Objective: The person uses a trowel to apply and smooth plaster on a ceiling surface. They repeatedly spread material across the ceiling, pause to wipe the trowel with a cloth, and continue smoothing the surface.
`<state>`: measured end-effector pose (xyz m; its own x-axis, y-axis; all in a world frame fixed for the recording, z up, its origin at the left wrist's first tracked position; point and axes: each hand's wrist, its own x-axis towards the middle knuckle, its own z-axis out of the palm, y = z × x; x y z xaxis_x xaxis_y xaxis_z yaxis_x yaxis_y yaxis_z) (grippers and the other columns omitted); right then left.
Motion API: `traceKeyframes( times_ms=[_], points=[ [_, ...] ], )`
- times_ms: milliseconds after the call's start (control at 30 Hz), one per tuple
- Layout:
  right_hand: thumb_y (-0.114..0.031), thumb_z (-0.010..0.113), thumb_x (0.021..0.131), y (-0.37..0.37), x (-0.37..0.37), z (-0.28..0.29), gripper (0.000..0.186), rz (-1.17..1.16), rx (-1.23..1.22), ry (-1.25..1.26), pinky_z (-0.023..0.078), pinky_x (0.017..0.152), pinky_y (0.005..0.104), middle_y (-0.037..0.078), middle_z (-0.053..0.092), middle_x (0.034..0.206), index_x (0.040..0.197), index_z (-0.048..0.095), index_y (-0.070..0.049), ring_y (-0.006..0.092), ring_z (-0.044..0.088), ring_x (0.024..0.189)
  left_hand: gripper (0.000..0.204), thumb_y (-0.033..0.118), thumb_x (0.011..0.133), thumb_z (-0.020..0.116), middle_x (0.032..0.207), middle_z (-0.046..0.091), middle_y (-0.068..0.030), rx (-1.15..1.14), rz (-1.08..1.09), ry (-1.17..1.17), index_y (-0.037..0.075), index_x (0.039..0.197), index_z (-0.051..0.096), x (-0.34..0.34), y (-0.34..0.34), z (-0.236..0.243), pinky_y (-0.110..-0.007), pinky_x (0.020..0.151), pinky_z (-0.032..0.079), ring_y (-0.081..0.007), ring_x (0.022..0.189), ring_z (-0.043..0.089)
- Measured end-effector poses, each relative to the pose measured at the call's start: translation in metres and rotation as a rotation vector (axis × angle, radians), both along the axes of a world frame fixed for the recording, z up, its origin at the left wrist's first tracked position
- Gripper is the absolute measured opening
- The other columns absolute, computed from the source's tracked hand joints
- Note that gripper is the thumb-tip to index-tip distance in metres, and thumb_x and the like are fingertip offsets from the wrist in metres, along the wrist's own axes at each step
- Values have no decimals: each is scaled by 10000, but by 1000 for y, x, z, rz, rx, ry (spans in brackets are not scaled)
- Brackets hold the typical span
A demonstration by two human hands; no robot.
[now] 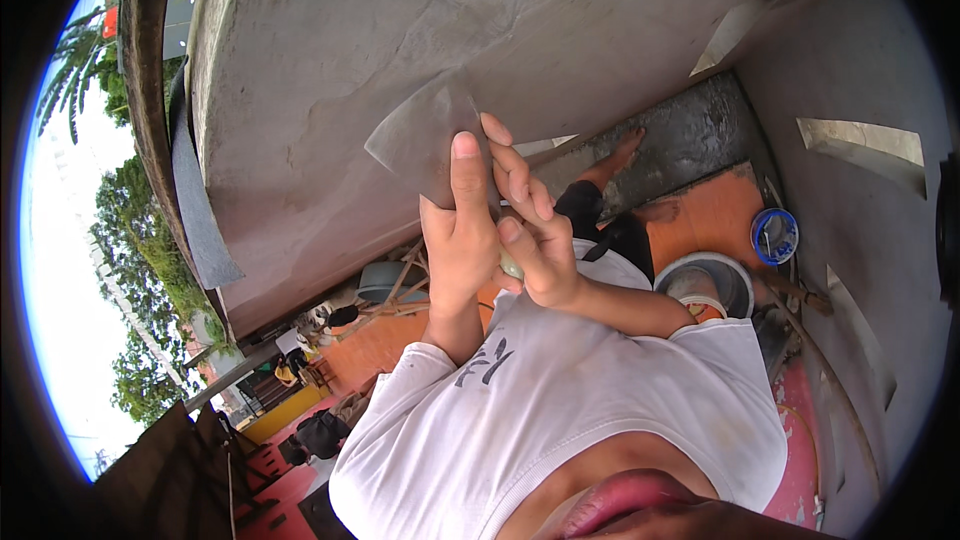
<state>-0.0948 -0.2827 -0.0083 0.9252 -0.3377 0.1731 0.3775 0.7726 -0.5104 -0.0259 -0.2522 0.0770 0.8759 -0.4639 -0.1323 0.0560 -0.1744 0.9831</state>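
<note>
A putty knife [418, 145] with a broad grey blade is in front of the grey plastered wall [330, 70]; whether the blade touches the wall I cannot tell. My left hand [460, 250] is closed on it, the thumb lying straight along the blade and the other fingers largely hidden. From the right, my right hand [550, 255] grips the tool near its pale handle [510, 265], mostly covered by the hands. Its fingertips sit beside the blade's right edge.
A blue-rimmed bucket [775, 237] and a grey basin [738, 285] stand on the orange floor at right. One bare foot [628, 148] rests on a wet grey slab [690, 130]. A wooden post [148, 50] edges the open left side. Slots pierce the right wall [860, 50].
</note>
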Motion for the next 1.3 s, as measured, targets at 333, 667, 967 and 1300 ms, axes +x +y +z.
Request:
traceKeyframes(
  times_ms=[333, 667, 967, 1300],
  points=[
    [-107, 468, 1057, 2, -3, 3, 477, -54, 142, 70, 373, 380, 194, 166, 448, 1451, 1470, 373, 109, 21, 498, 610, 379, 318, 1121, 315, 706, 513, -65, -17, -2, 83, -14, 1097, 495, -2, -13, 3, -302, 540, 499, -172, 586, 594],
    [-140, 465, 1049, -9, -1, -7, 498, -42, 95, -4, 408, 469, 190, 137, 496, 1228, 1476, 363, 94, 32, 524, 716, 353, 293, 1118, 355, 711, 528, -55, -1, 4, 33, -17, 1063, 514, -1, -23, -1, -290, 542, 489, -148, 583, 582],
    [-134, 483, 1064, -12, -1, -12, 503, -37, 126, -36, 345, 385, 194, 44, 584, 930, 1513, 355, 52, 35, 468, 586, 439, 391, 1106, 349, 678, 491, -67, -3, 60, 40, -14, 1102, 516, -5, -29, -5, -366, 563, 563, -212, 545, 602],
    [-114, 496, 1052, -29, -7, -3, 489, -8, 133, 83, 345, 377, 195, 14, 540, 846, 1492, 388, 70, 30, 446, 556, 415, 362, 1108, 339, 682, 494, -69, -2, 75, -10, -15, 1082, 511, -10, -38, -9, -367, 546, 570, -203, 552, 601]
  ],
)
